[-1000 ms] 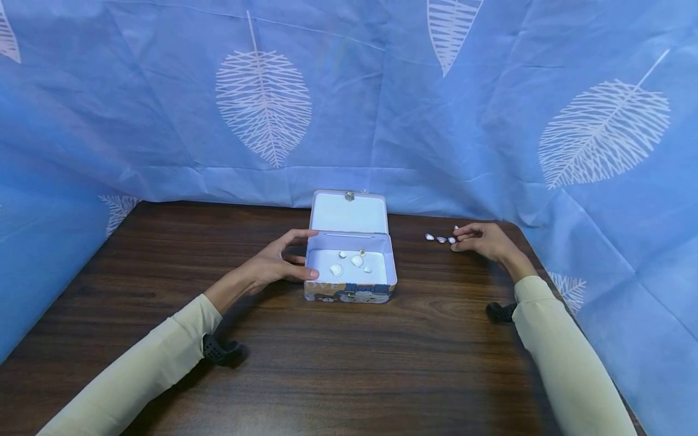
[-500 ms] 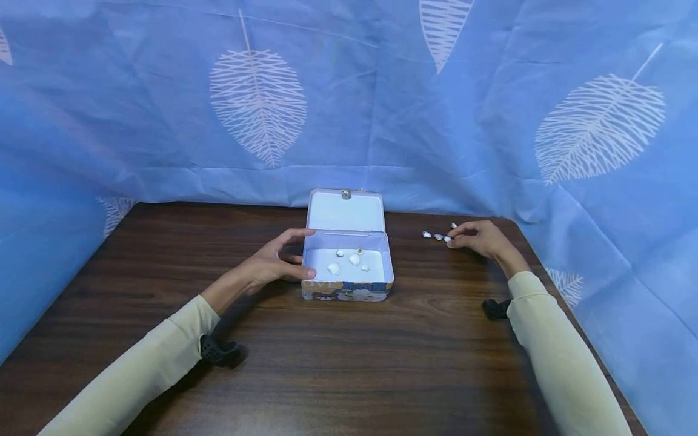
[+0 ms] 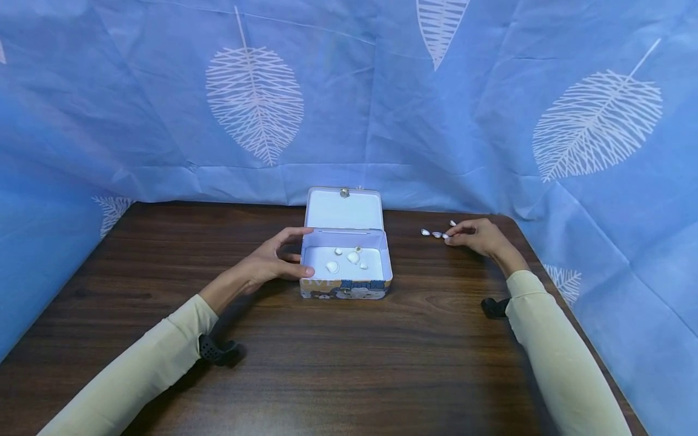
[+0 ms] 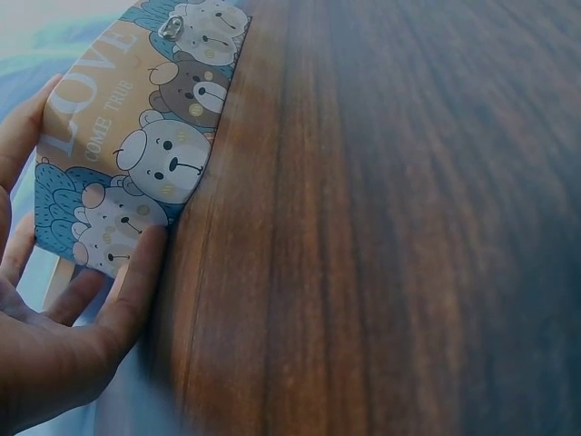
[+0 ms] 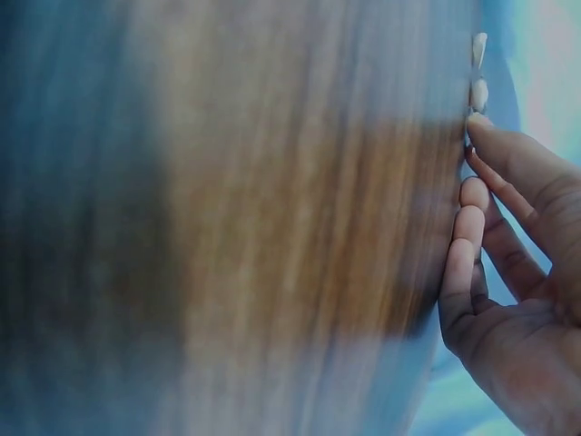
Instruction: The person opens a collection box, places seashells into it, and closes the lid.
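Note:
An open tin box (image 3: 346, 284) with printed bears stands mid-table, its hinged lid (image 3: 345, 209) raised at the back. Several small white shells lie on its white floor, among them one shell (image 3: 353, 258) near the middle. My left hand (image 3: 268, 257) grips the box's left side, thumb at the front corner and index finger at the back rim. In the left wrist view, its fingers wrap the printed end. To the right, my right hand (image 3: 480, 236) pinches a small white shell (image 3: 445, 236) down at the tabletop, between thumb and index finger.
Left of that hand, two more shells, an outer shell (image 3: 425, 232) and a nearer shell (image 3: 437, 234), lie in a row. Another shell (image 3: 452, 223) sits just behind the fingertips. A blue leaf-print cloth (image 3: 338, 121) hangs behind the dark wooden table (image 3: 349, 363).
The head view has shifted slightly. My right hand has edged left with its shell, closer to the row. My left hand keeps its grip on the tin box.

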`<state>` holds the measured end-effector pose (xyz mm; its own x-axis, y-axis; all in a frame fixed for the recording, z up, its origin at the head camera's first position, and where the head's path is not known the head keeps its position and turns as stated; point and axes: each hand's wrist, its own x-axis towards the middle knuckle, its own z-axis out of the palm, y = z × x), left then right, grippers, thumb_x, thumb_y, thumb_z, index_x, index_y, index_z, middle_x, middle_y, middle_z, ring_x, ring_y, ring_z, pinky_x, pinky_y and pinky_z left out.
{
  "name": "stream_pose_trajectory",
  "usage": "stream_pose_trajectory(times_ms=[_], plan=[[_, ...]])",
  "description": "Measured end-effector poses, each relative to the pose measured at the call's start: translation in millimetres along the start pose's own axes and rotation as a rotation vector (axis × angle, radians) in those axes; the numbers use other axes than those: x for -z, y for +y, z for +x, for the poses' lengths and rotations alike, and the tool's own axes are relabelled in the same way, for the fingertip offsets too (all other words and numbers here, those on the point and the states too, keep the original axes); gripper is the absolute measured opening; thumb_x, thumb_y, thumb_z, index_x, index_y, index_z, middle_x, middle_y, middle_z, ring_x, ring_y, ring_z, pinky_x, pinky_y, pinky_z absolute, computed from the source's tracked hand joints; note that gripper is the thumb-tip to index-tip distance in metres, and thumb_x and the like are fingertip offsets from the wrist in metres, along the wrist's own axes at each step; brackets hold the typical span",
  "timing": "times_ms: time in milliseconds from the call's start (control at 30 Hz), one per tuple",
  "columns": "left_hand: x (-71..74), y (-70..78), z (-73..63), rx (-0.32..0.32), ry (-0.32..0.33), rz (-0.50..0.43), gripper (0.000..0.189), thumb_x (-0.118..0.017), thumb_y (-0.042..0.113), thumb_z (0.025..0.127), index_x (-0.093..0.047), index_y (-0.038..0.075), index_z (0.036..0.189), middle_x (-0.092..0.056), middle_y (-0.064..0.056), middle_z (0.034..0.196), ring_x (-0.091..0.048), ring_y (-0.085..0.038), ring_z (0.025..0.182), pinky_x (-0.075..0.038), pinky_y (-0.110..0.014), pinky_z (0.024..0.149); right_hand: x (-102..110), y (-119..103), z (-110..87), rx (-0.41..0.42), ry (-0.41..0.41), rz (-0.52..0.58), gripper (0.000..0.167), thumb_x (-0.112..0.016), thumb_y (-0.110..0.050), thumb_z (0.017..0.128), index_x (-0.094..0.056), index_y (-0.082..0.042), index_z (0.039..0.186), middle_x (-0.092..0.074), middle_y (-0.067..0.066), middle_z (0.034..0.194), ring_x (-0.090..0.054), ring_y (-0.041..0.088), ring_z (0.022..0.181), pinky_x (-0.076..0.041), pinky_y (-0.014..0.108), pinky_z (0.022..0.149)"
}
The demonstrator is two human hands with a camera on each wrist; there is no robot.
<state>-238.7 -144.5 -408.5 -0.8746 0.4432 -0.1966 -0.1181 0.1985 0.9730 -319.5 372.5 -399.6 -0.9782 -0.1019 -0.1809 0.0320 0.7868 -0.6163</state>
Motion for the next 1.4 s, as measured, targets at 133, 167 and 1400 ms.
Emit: stream_pose_trajectory(times_ms=[133, 167, 1400], plan=[[-0.3, -0.1, 0.8, 0.004, -0.001, 0.0, 0.095, -0.09, 0.012, 0.097, -0.039, 0.03, 0.175, -0.019, -0.015, 0.186, -0.046, -0.048, 0.162, -0.065, -0.047, 0.106, -0.6, 1.0, -1.6, 0.014, -0.007, -0.006, 0.043, -0.077, -0.038, 0.11, -0.078, -0.005, 0.138, -0.061, 0.026, 0.159, -0.058, 0.046, 0.142, -0.046, 0.067, 0.121], [-0.6, -0.2, 1.1, 0.005, -0.001, -0.001, 0.095, -0.091, 0.012, 0.097, -0.039, 0.03, 0.175, -0.019, -0.014, 0.186, -0.046, -0.048, 0.162, -0.065, -0.046, 0.106, -0.4, 1.9, -2.2, 0.018, -0.01, -0.004, 0.043, -0.076, -0.038, 0.11, -0.077, -0.005, 0.138, -0.061, 0.026, 0.159, -0.058, 0.046, 0.142, -0.046, 0.067, 0.122], [-0.2, 1.5, -0.6, 0.012, 0.015, 0.007, 0.097, -0.094, 0.013, 0.094, -0.042, 0.031, 0.174, -0.023, -0.018, 0.182, -0.048, -0.048, 0.161, -0.066, -0.042, 0.103, -18.8, -34.6, -39.2, 0.168, 0.172, -0.065, 0.037, -0.076, -0.038, 0.111, -0.084, -0.006, 0.127, -0.084, 0.018, 0.118, -0.077, 0.028, 0.099, -0.058, 0.033, 0.079]])
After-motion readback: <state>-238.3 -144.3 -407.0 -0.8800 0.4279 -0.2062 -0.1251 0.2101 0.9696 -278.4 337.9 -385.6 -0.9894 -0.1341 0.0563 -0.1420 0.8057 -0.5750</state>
